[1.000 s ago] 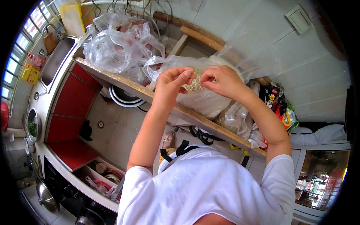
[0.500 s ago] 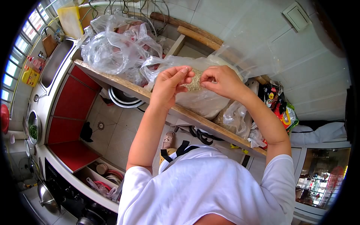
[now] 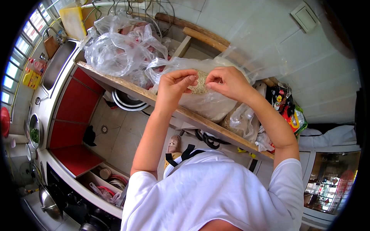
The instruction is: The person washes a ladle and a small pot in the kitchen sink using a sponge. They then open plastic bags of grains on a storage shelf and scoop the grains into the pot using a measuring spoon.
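Both of my hands are raised over an open clear plastic bag of pale grain, set in a wood-edged drawer. My left hand is on the bag's left side, thumb and fingertips pressed together; anything between them is too small to make out. Across from it, my right hand has its thumb and forefinger closed in a pinch, and what they hold cannot be made out. A small gap separates the two hands, with the grain showing between and below them.
Crumpled clear plastic bags fill the drawer's left end. A tied bag sits at its right. The wooden front edge runs between my body and the grain. A sink and counter line the left side; colourful packets lie right.
My left hand has turned slightly, and its fingers have closed onto the thumb from a looser curl. My right hand has barely moved.
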{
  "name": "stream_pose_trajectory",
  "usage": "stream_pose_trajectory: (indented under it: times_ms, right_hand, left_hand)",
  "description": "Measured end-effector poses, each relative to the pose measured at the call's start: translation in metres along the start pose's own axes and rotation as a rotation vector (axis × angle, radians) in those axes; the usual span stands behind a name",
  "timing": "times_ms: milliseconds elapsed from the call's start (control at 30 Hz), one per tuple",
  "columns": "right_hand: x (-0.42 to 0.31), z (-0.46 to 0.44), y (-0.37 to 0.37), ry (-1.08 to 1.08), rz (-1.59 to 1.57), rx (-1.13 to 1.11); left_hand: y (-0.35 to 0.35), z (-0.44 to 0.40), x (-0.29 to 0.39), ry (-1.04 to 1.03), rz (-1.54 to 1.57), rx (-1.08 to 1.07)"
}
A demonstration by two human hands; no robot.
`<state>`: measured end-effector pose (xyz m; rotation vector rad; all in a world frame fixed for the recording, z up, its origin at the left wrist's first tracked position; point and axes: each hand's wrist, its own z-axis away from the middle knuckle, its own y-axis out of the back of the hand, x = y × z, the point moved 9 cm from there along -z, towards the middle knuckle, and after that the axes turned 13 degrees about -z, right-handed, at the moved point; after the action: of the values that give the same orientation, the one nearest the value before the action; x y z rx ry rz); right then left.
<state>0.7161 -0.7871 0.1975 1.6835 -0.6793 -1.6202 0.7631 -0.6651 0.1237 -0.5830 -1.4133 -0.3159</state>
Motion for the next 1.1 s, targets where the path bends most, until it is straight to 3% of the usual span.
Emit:
stream_pose_trajectory:
  times_ms: [200,267,400,467,667,900,1100]
  right_hand:
    - [0.004,-0.004,0.005,-0.044,-0.227,0.115]
    - [-0.011,-0.004,0.016,0.07,-0.274,0.234]
    - [-0.023,-0.006,0.018,0.17,-0.257,0.269]
    - [-0.037,-0.004,0.017,0.359,-0.167,0.3]
    - [-0.044,-0.002,0.012,0.395,0.101,0.284]
    - [-0.034,-0.006,0.017,0.222,-0.024,0.28]
    - [-0.048,-0.004,0.017,0.37,0.073,0.331]
  left_hand:
    - [-0.004,-0.004,-0.009,0.071,0.262,-0.077]
    - [-0.004,-0.004,-0.009,0.07,0.259,-0.063]
    - [-0.003,-0.003,-0.004,0.036,0.15,0.0]
    - [-0.005,-0.004,-0.003,0.014,0.168,0.006]
    - [0.002,-0.005,-0.001,-0.039,0.21,0.097]
    - [0.004,-0.004,0.001,-0.078,0.168,0.129]
    - [-0.001,-0.005,-0.001,-0.113,0.075,0.108]
